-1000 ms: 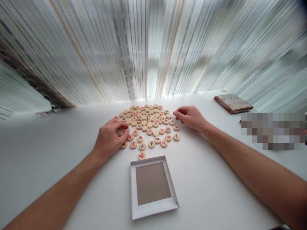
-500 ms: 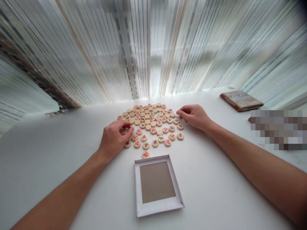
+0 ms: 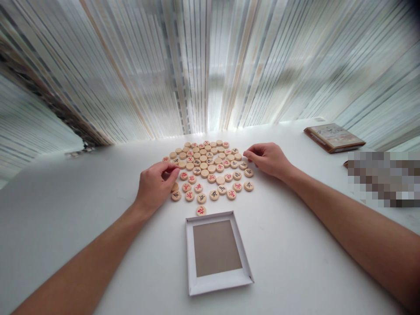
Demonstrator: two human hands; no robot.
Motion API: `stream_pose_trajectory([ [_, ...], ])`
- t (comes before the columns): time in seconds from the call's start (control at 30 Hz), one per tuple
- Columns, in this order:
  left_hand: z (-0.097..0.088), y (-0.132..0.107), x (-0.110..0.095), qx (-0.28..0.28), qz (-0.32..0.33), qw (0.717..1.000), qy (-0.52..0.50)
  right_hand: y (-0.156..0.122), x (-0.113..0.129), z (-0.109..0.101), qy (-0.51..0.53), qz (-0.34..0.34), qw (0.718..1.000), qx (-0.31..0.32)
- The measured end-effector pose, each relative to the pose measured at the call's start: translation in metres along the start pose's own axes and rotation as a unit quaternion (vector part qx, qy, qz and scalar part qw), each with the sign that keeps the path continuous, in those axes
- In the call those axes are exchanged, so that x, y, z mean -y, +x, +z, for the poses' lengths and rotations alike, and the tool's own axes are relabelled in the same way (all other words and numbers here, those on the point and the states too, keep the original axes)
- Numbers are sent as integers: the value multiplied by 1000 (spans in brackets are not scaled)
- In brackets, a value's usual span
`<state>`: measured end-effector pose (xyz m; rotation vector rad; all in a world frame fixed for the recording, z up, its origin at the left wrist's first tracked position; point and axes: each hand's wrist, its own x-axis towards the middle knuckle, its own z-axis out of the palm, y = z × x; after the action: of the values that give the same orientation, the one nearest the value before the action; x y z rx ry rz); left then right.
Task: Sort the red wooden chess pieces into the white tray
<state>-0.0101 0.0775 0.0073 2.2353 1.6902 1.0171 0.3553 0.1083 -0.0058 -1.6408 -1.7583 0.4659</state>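
Round wooden xiangqi pieces (image 3: 211, 168) are spread over the white table, some showing red or black characters and others blank side up. At the left edge of the spread is my left hand (image 3: 157, 181), its thumb and forefinger closed together beside a blank piece (image 3: 182, 165); whether anything is between them is hidden. A red-marked piece (image 3: 183, 176) lies just right of the thumb, and another piece (image 3: 175, 187) is partly covered by the hand. My right hand (image 3: 267, 158) rests at the right edge, fingers curled and thumb against forefinger, with no piece visible in it.
A shallow white box lid (image 3: 219, 283) with a brown-grey inside panel lies nearest me, just below a red-marked piece (image 3: 201, 210). At the right back is a brown-edged box (image 3: 334, 136) with a picture on top. A striped curtain (image 3: 210, 65) hangs behind the table (image 3: 278, 245).
My left hand has lifted slightly off the pieces, and a red-marked piece by its thumb now shows. My right hand stays put. The whole view has shifted a little.
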Motion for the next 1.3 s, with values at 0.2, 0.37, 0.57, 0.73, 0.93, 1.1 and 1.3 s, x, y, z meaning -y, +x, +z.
stream_pose_trajectory([
  [0.2, -37, 11, 4, 60, 5, 998, 21, 0, -2, 1, -12, -22, 1000, -11],
  [0.37, -60, 19, 16, 234, 77, 969, 17, -1, -3, 3, -9, -36, 999, -16],
  [0.57, -58, 19, 20, 289, 131, 948, 39, -2, -4, 3, -18, -48, 999, -15],
  [0.73, -57, 19, 18, 269, 141, 951, 58, -2, -3, 2, -27, -50, 998, -15],
  [0.93, -48, 18, 20, 241, 118, 962, 41, -3, -2, 1, -29, -46, 998, -10],
  [1.1, -42, 17, 25, 204, 98, 974, 28, -3, -2, 1, -29, -44, 999, -9],
  [1.3, -54, 15, 14, 257, 142, 956, -4, -3, -3, 1, -28, -47, 998, -9],
])
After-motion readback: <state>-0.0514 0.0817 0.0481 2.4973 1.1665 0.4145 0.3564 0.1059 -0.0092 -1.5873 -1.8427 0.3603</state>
